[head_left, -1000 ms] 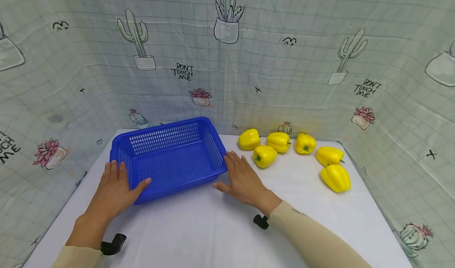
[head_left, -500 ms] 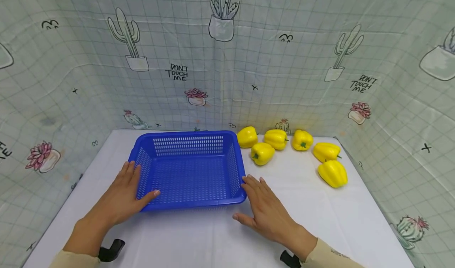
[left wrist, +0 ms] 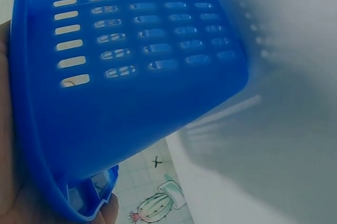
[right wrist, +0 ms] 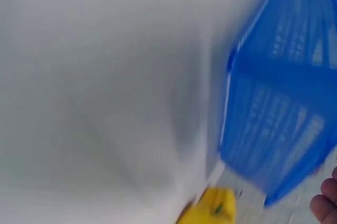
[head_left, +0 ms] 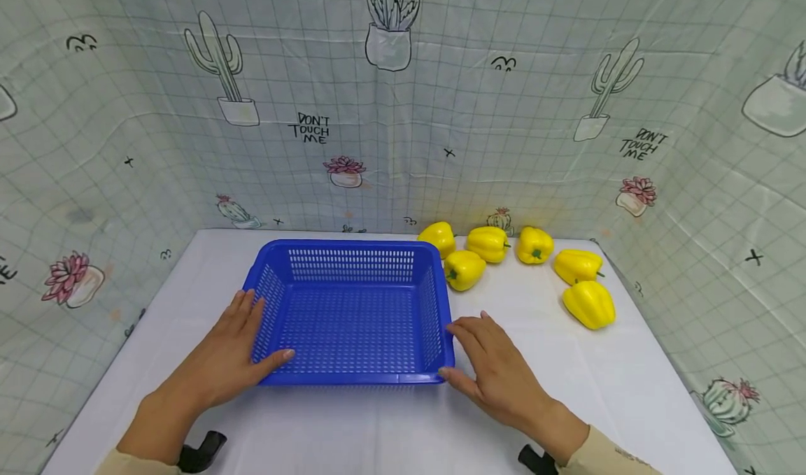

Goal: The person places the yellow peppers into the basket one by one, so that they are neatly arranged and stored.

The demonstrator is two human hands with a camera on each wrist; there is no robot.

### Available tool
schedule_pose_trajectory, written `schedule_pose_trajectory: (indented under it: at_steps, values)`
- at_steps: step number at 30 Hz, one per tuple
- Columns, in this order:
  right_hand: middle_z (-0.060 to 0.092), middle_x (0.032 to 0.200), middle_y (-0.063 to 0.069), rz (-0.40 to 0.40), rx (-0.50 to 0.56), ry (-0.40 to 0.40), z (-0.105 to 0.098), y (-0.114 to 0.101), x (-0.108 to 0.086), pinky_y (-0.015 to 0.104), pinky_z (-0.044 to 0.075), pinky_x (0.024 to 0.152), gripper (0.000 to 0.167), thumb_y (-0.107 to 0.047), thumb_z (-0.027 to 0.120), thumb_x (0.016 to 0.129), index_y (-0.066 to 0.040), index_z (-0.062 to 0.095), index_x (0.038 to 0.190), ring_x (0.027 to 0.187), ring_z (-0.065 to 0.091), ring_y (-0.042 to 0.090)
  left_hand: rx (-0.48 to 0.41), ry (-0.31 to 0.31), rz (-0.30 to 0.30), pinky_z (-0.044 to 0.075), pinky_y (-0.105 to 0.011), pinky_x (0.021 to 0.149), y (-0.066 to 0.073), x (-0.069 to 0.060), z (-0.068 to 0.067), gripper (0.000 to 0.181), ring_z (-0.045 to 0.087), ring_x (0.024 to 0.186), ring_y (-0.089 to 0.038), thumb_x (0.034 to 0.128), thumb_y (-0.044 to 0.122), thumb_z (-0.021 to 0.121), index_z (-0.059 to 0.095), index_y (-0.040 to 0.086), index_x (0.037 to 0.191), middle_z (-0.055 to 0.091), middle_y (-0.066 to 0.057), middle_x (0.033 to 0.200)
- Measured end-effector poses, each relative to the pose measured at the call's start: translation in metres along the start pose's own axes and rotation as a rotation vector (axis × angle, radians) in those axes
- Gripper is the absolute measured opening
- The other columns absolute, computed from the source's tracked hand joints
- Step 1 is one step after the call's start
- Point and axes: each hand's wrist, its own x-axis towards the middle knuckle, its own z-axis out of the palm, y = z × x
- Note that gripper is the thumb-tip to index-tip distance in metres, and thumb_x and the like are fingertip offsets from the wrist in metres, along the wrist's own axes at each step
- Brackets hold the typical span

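A blue plastic basket [head_left: 349,324] with slotted walls and a bare inside sits on the white tabletop between my hands. My left hand [head_left: 217,363] lies along its left rim, fingers straight, with the thumb across the near left corner. In the left wrist view, fingertips [left wrist: 109,211] show at the basket's rim. On the other side, my right hand [head_left: 504,373] has its fingertips against the right wall and its thumb by the near right corner. Several yellow bell peppers [head_left: 465,271] lie beyond, behind and to the right of the basket.
A white cloth [head_left: 352,426] covers the table. Patterned fabric [head_left: 403,139] with cactus drawings walls in the back and both sides. Two yellow bell peppers [head_left: 589,305] lie close together near the right edge. A black wrist piece [head_left: 203,452] shows below each hand.
The basket has slid right and toward me and turned until its long sides run nearly straight across. Both hands moved with it, the right one farther. The peppers stayed in place.
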Motion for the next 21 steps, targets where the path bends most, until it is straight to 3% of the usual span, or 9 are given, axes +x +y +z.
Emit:
schedule_pose_trajectory:
  at_steps: [4,8,13,16,21]
  values:
    - [0.062,0.134,0.015,0.022,-0.047,0.04,-0.01,0.03,0.003,0.06,0.041,0.12,0.069,-0.061,0.042,0.109,-0.001,0.06,0.138,0.126,0.061,0.031,-0.007,0.006,0.012,0.023,-0.073,0.123,-0.003,0.002,-0.002,0.111,0.014,0.158,-0.055,0.0974,0.071,0.058,0.022,-0.013,0.162,0.015,-0.038,0.169]
    - [0.061,0.133,0.019,0.031,-0.117,0.049,-0.021,0.068,0.003,0.062,0.043,0.117,0.073,-0.062,0.039,0.109,0.002,0.059,0.138,0.124,0.06,0.037,-0.032,0.03,0.023,0.019,-0.072,0.125,-0.013,0.007,-0.008,0.093,0.016,0.157,-0.055,0.1057,0.053,0.056,0.023,-0.015,0.16,0.018,-0.038,0.168]
    - [0.06,0.131,0.023,0.027,-0.186,0.043,-0.033,0.109,-0.005,0.061,0.046,0.112,0.065,-0.052,0.052,0.108,0.007,0.057,0.136,0.122,0.059,0.041,-0.058,0.023,0.065,0.019,-0.071,0.125,-0.029,0.01,-0.01,0.074,0.017,0.157,-0.055,0.1106,0.033,0.051,0.023,-0.015,0.16,0.018,-0.037,0.169]
    - [0.06,0.13,0.025,0.02,-0.204,0.048,-0.038,0.128,-0.011,0.06,0.046,0.11,0.061,-0.044,0.058,0.106,0.01,0.057,0.135,0.121,0.057,0.043,-0.079,-0.002,0.072,0.018,-0.069,0.126,-0.035,0.01,-0.009,0.072,0.016,0.158,-0.053,0.1114,0.03,0.048,0.02,-0.012,0.163,0.016,-0.034,0.171]
    - [0.06,0.129,0.029,0.009,-0.256,0.071,-0.046,0.155,-0.022,0.06,0.047,0.106,0.064,-0.044,0.051,0.108,0.013,0.056,0.135,0.121,0.056,0.047,-0.068,0.01,0.096,0.018,-0.068,0.128,-0.038,0.014,-0.011,0.068,0.017,0.159,-0.05,0.1124,0.029,0.046,0.022,-0.009,0.164,0.021,-0.032,0.171]
